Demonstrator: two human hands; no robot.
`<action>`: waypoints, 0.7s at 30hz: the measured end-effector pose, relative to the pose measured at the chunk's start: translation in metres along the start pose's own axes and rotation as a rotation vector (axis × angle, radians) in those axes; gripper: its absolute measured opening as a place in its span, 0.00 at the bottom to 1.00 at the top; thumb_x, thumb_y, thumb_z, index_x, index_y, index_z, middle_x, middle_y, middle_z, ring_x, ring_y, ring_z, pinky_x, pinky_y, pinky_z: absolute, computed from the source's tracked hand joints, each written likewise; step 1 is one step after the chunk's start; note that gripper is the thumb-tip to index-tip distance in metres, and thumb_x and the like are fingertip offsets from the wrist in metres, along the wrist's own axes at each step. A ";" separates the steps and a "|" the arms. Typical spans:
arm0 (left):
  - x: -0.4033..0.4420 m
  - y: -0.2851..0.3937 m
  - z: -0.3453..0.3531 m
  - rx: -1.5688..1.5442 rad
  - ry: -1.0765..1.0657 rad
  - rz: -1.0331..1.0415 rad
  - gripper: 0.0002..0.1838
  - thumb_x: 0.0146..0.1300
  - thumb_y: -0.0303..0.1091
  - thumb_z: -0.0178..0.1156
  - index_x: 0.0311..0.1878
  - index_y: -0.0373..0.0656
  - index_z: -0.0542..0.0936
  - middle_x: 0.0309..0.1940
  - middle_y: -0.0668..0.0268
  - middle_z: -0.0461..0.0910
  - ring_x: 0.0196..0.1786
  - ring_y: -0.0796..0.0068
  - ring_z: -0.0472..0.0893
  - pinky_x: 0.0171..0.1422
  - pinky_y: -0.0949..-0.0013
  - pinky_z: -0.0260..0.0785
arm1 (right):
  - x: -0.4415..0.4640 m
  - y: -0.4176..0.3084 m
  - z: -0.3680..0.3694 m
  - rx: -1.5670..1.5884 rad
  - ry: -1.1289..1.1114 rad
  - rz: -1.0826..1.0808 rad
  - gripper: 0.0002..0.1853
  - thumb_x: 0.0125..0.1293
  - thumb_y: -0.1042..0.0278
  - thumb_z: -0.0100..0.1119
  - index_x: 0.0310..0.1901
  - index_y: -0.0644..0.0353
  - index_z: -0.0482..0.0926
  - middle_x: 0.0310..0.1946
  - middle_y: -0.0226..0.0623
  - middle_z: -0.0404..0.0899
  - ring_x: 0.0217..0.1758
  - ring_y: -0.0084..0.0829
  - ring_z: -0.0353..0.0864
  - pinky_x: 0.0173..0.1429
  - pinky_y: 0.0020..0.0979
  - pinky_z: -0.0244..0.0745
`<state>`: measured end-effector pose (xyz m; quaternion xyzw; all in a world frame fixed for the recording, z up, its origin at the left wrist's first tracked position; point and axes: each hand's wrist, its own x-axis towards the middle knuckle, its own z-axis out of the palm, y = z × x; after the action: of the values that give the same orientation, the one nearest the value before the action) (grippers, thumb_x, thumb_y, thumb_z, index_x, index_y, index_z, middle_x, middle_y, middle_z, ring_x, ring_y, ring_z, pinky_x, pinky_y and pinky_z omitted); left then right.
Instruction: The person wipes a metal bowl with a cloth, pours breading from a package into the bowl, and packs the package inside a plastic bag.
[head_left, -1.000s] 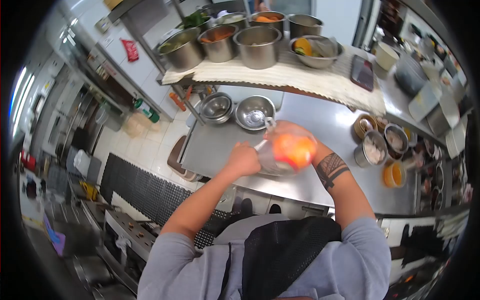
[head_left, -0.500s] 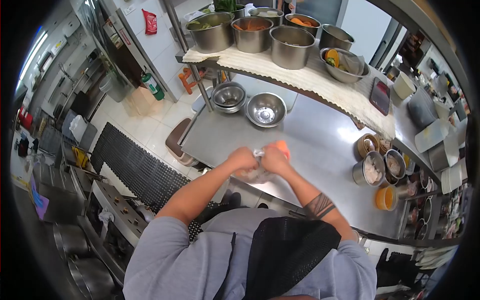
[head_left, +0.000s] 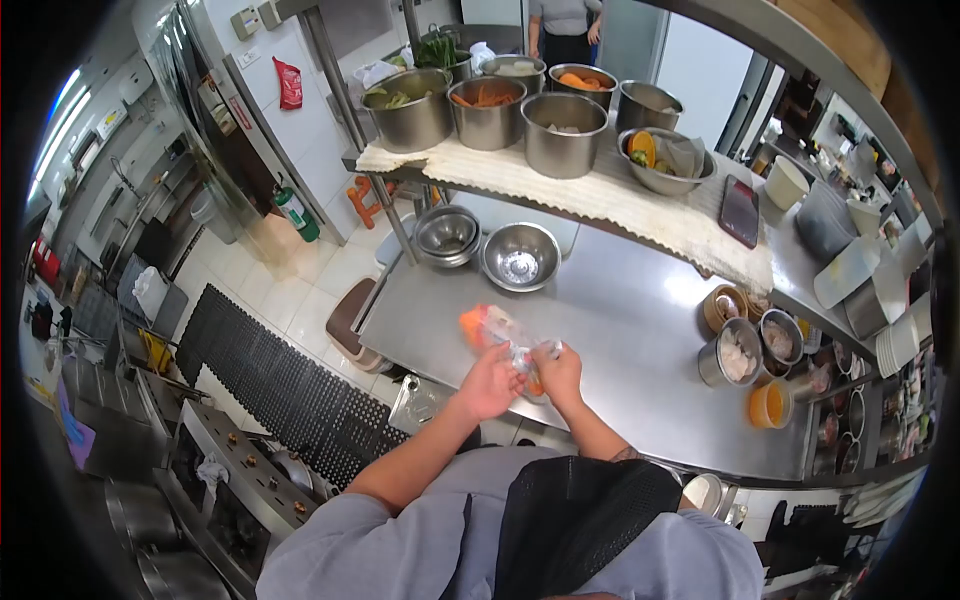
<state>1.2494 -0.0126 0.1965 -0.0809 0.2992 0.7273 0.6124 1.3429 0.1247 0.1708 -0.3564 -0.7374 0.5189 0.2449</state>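
Note:
A clear plastic bag (head_left: pixel 487 325) with orange and pale contents lies near the front edge of the steel table, its gathered end towards me. My left hand (head_left: pixel 490 384), palm turned up and fingers curled, grips the bag at that gathered end. Beside it, my right hand (head_left: pixel 559 371) is closed on a twisted piece of the same bag. What exactly is inside the bag is blurred by the plastic. Just beyond the bag stands a shiny steel bowl (head_left: pixel 521 258), with stacked steel bowls (head_left: pixel 446 237) to its left.
A raised shelf (head_left: pixel 600 205) holds several steel pots (head_left: pixel 565 140) of cut vegetables and a phone (head_left: pixel 739 211). At the right are a pot of pale food (head_left: pixel 731 356) and an orange-filled tub (head_left: pixel 769 403). A person (head_left: pixel 566 25) stands beyond the shelf.
My left hand has turned palm up and my hands have lowered slightly in the scene. The bag's orange part now lies ahead and left of my hands. A person has come into view behind.

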 end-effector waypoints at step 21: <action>0.003 -0.022 0.019 0.056 -0.205 -0.034 0.31 0.74 0.70 0.48 0.62 0.55 0.75 0.51 0.79 0.80 0.53 0.80 0.77 0.59 0.63 0.65 | 0.028 -0.042 -0.059 -0.503 -0.405 -0.413 0.17 0.54 0.63 0.75 0.41 0.65 0.87 0.41 0.50 0.79 0.50 0.52 0.77 0.56 0.44 0.74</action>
<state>1.2740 0.0015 0.2032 0.0058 0.2539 0.7125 0.6541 1.3573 0.1731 0.2303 -0.1395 -0.9315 0.3212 0.0982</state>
